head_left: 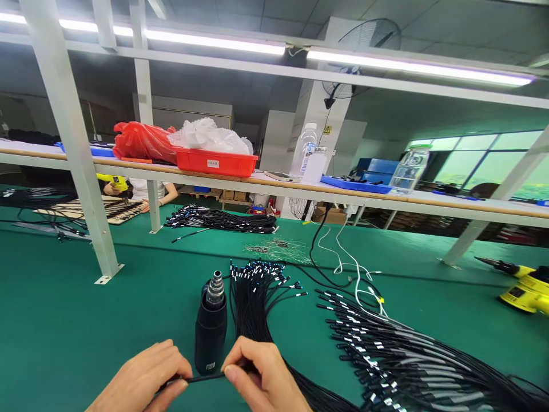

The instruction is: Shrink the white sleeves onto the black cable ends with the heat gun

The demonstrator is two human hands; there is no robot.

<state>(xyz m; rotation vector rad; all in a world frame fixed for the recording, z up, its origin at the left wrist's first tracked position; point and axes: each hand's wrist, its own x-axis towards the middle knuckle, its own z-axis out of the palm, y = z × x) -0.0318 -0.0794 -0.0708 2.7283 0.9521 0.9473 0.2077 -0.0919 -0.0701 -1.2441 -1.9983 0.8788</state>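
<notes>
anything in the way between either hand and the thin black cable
Nothing visible: the left hand and right hand both pinch the thin black cable directly. The upright black cylindrical heat gun with a metal nozzle stands just beyond it, not between it and either hand.

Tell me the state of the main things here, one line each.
Left hand: pinching black cable
Right hand: pinching black cable
Black cable: nearly straight between hands
Heat gun: upright, nozzle up, power unclear
Yellow tool: set down
Tube lights: lit
Red tray: heaped with white plastic
Clear bottle: upright
</notes>
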